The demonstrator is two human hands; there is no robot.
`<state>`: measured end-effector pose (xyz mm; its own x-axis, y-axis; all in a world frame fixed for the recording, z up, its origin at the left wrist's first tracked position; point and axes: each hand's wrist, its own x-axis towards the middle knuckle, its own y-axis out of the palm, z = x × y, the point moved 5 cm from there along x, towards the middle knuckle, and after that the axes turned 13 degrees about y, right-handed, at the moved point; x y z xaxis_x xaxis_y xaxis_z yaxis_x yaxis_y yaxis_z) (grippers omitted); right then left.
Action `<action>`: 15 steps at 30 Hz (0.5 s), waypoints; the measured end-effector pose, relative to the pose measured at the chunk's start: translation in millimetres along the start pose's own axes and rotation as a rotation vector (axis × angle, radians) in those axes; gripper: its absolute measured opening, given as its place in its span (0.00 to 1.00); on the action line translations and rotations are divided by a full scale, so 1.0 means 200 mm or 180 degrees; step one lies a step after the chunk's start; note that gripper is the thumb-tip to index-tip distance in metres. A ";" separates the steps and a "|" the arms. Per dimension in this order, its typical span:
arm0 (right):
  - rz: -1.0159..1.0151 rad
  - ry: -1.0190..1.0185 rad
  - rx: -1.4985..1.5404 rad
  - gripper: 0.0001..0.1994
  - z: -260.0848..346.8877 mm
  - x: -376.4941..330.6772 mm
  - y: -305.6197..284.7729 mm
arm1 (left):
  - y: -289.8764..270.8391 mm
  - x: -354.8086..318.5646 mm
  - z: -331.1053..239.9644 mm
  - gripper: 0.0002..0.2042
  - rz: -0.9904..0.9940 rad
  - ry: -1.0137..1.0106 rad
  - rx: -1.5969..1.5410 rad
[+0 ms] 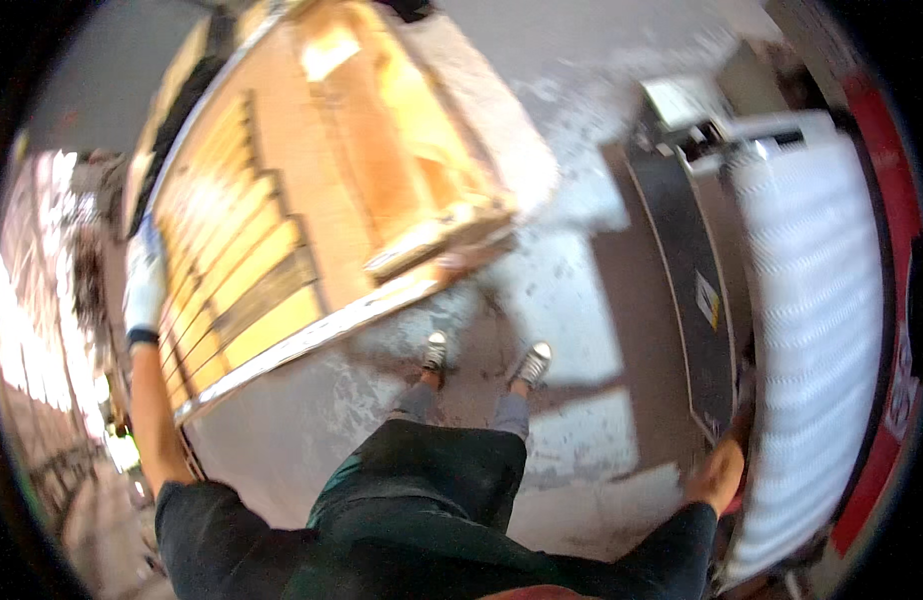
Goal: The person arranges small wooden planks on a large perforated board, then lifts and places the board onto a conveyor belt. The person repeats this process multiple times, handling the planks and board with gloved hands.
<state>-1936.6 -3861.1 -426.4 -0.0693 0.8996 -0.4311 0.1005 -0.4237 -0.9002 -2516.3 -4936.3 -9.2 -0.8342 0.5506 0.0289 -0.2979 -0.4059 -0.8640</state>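
Note:
My left hand (pixel 146 280), in a pale work glove with a dark cuff, is at the left edge of a large tilted work table (pixel 282 355) with a light rim. Its fingers are blurred, so I cannot tell whether they grip the rim. Yellow-orange slats (pixel 237 250) lie in stepped rows on the table, close to that hand. Farther right on it sits a shallow wooden tray-like piece (pixel 382 150). My right forearm (pixel 720 475) hangs low beside a bulky white ribbed roll or padded pack (pixel 812 320); the hand at its end is mostly hidden and blurred.
A long dark board (pixel 682 270) with a small label leans between the white ribbed thing and the grey, paint-worn floor (pixel 577 430). Red material (pixel 872 130) runs along the far right. Blurred clutter (pixel 87 240) and bright light fill the left side. My sneakers (pixel 532 363) stand below the table's near edge.

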 end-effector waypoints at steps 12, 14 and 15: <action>0.1905 -0.0882 0.3894 0.04 0.69 -2.26 -0.22 | -0.08 -0.03 0.10 0.24 -0.0663 -0.0887 -0.1014; 0.1390 -0.0624 0.4335 0.15 0.81 -2.66 -0.49 | -0.06 -0.03 0.10 0.28 -0.0731 -0.1037 -0.1213; 0.1612 -0.1387 0.3594 0.27 0.95 -2.80 -0.69 | -0.06 -0.03 0.10 0.29 -0.0699 -0.1128 -0.1238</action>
<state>-2100.6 -4326.6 -72.5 -0.6039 0.5979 -0.5271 -0.6564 -0.7482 -0.0966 -2516.8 -4949.3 11.0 -0.8967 0.2862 0.3378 -0.3451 0.0260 -0.9382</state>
